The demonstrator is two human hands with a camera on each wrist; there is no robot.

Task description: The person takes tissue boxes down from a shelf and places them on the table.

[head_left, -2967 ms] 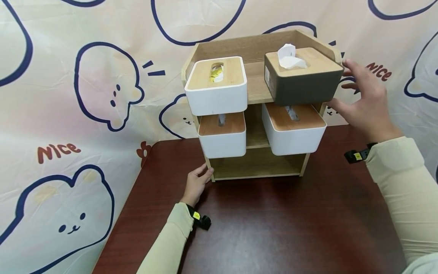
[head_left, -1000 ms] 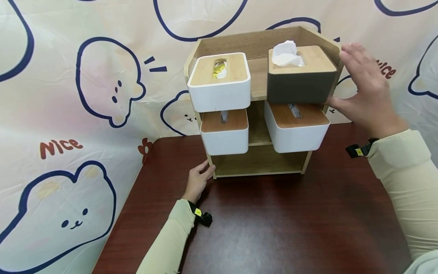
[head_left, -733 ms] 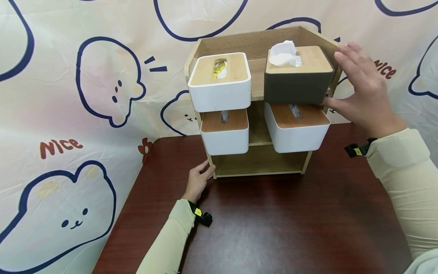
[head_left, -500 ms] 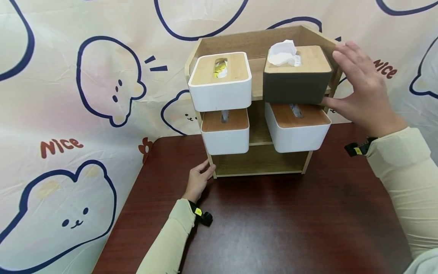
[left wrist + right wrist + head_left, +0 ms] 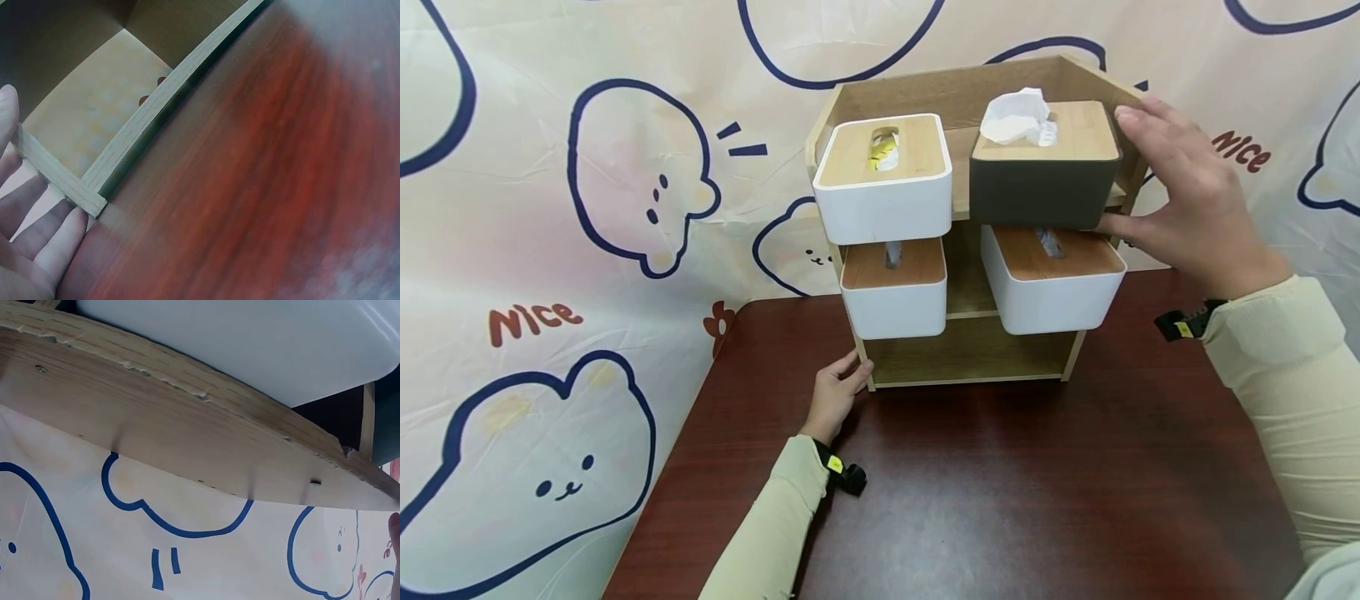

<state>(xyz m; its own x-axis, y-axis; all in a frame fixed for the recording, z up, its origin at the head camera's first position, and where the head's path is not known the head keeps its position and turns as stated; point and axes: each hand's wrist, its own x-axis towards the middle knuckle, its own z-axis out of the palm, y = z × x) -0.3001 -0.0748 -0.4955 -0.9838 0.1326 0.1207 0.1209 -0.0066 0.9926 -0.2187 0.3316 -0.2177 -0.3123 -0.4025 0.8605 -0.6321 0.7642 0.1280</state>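
Observation:
My left hand (image 5: 831, 400) holds the lower left side panel of a small wooden shelf (image 5: 962, 354). In the left wrist view the thumb and fingers lie on opposite sides of that panel. A dark grey tissue box (image 5: 1043, 192) with a light wood lid and a white tissue (image 5: 1018, 117) stands at the right of the shelf's top. My right hand (image 5: 1195, 200) is at the box's right side, thumb at its lower front corner and fingers extended towards the back. Whether the hidden fingertips touch the box I cannot tell.
A white tissue box (image 5: 883, 204) sits at the top left. Two white boxes with brown lids, the left one (image 5: 893, 312) and the right one (image 5: 1060, 304), jut from the middle level. The shelf stands on a dark red table (image 5: 1000, 500) before a cartoon-printed cloth (image 5: 625, 292).
The grey tissue box has turned to face squarely forward and shifted left, with my right hand following it. The head view shifted slightly. My left hand keeps its hold on the shelf.

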